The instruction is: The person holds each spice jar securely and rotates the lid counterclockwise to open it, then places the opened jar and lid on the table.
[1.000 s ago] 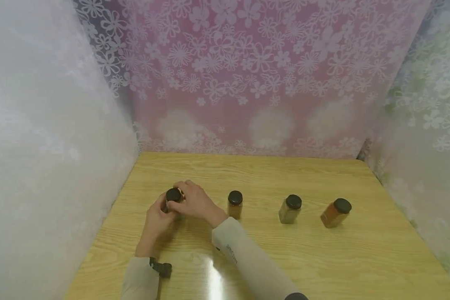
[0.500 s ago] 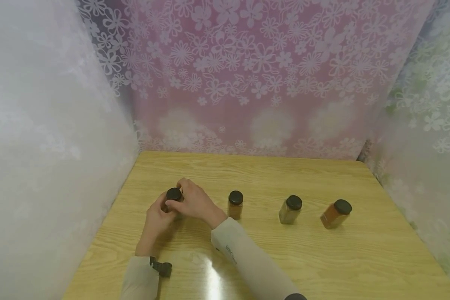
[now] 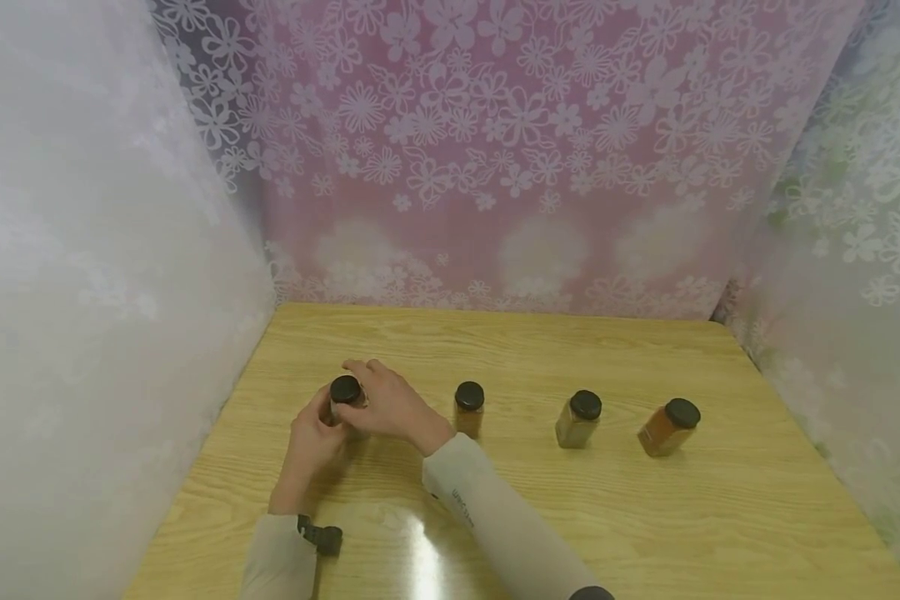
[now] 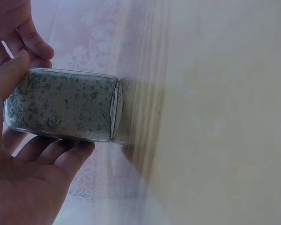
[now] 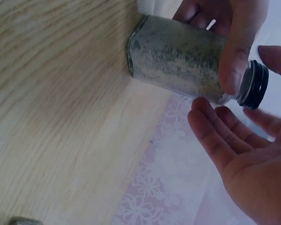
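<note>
On the left of the table stands a clear, angular glass jar (image 4: 61, 105) filled with pale, dark-flecked seasoning. My left hand (image 3: 317, 442) grips its upper body, thumb on one side and fingers on the other. The jar's black lid (image 5: 255, 86) sits at its mouth, with a strip of clear glass neck showing beside it. My right hand (image 3: 393, 404) is at the lid, thumb at the near rim and fingers curved round the far side. In the right wrist view, the lower fingers of my right hand (image 5: 248, 164) extend along the jar's neck, off the lid.
Three more black-lidded jars stand in a row to the right: a brown one (image 3: 470, 417), a greenish one (image 3: 576, 427) and a reddish one (image 3: 666, 432). Floral curtains (image 3: 495, 167) enclose the wooden table (image 3: 532, 533) at the back and sides.
My right fingers have shifted slightly around the lid, away from it and back leftward over its far side. My left hand and the jars have stayed in place.
</note>
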Tool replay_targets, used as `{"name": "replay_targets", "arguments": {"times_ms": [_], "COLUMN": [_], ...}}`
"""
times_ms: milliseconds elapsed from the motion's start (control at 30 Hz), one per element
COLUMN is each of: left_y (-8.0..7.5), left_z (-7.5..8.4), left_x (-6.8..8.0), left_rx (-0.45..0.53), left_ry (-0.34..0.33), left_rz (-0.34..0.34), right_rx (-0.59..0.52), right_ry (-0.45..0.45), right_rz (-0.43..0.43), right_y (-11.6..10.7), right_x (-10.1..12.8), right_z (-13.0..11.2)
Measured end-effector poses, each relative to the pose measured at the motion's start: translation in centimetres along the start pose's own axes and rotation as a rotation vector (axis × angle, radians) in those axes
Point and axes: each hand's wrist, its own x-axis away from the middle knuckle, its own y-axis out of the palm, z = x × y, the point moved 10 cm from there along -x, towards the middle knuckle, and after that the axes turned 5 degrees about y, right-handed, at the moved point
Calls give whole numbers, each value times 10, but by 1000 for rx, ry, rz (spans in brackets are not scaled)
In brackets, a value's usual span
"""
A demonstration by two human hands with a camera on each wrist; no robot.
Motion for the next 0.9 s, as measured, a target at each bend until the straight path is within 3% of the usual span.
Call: {"name": "replay_targets", "arguments": {"times_ms": [167, 333, 700, 900], "left_y": [0, 0, -1, -1], "left_z": [0, 0, 3, 3], "left_x": [0, 2, 0, 2], "left_rx": [-8, 29, 18, 25], "left_ry": [-2, -16, 0, -6], "left_rz": [-5, -4, -25, -18], "right_rx": [-25, 24, 137, 119], "right_ry": [66, 58, 70, 109], "right_rz": [50, 82, 40, 57], "right_y": [-2, -3, -5, -5], "right_x": [-1, -2, -1, 0], "right_z": [1, -1, -4, -4]}}
